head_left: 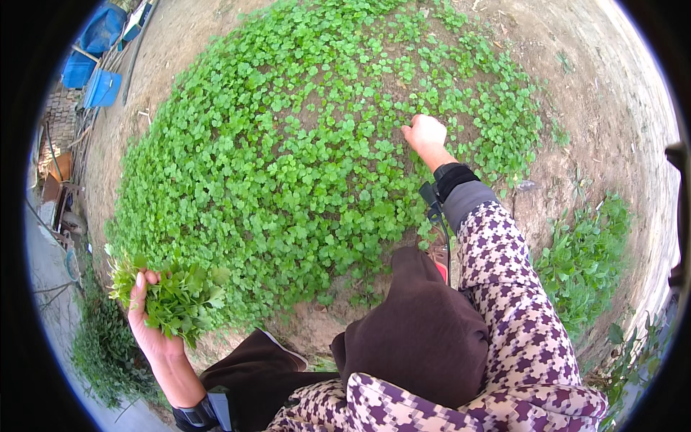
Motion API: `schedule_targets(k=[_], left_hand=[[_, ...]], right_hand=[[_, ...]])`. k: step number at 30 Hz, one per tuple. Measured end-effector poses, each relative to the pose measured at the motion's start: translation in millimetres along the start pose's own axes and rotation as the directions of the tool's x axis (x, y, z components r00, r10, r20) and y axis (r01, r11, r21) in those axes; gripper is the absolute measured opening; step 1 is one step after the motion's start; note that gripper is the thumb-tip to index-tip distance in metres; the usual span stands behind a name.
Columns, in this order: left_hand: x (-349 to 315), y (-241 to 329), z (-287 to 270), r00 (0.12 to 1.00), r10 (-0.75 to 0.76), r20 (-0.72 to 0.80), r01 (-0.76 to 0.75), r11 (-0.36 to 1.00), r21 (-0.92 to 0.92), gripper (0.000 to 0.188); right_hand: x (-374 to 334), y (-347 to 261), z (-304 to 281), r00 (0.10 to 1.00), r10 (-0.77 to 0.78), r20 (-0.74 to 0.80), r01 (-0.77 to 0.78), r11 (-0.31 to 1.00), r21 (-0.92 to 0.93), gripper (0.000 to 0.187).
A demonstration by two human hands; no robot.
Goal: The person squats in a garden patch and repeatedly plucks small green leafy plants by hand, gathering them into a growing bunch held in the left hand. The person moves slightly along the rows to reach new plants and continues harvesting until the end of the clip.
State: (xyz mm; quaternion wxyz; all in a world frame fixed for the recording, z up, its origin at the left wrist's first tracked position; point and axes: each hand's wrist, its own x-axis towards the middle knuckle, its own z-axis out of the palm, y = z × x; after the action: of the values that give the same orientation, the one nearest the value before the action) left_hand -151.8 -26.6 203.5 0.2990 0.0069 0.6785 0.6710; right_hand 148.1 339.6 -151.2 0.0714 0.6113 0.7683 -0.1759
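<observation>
My left hand (149, 317) is out at the lower left, its fingers and thumb closed round a bunch of leafy green herbs (183, 299) with lobed leaves, like coriander. The pale stem ends stick out past my fingers on the far left side. Over the right part of a bed of low green plants (266, 165), my right hand (426, 133) is closed with the fingertips turned down toward the leaves. What those fingers pinch, if anything, is hidden by the hand. Each wrist has a dark band on it.
Bare soil (579, 108) rings the bed. A second patch of taller greens (586, 259) grows at the right, and a dark green bush (108, 345) at the lower left. Blue tubs (103, 88) stand at the upper left near poles. My bent knee (425, 324) is close below the bed.
</observation>
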Motion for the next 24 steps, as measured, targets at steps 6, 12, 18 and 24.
schedule_targets(k=[6, 12, 18, 24], left_hand=[[-0.1, -0.5, 3.0, 1.0, -0.001, 0.012, 0.002, 1.0, -0.018, 0.014], [2.3, -1.3, 3.0, 1.0, 0.002, 0.003, -0.002, 1.0, -0.018, 0.015], [3.4, -1.9, 2.0, 0.999, 0.001, 0.045, 0.0, 1.0, -0.026, 0.015], [0.8, -1.1, 2.1, 0.999, 0.012, 0.044, -0.011, 1.0, -0.019, 0.015]], right_hand=[[5.2, -0.8, 6.6, 1.0, -0.018, -0.022, 0.017, 1.0, -0.015, 0.024], [7.2, -1.6, 11.5, 0.999, -0.03, -0.046, 0.029, 0.999, -0.029, 0.023], [4.2, -0.8, 13.9, 0.992, -0.077, -0.096, 0.073, 0.997, -0.04, 0.026], [-4.5, 1.7, 3.2, 0.995, -0.006, -0.095, 0.013, 0.998, 0.068, 0.025]])
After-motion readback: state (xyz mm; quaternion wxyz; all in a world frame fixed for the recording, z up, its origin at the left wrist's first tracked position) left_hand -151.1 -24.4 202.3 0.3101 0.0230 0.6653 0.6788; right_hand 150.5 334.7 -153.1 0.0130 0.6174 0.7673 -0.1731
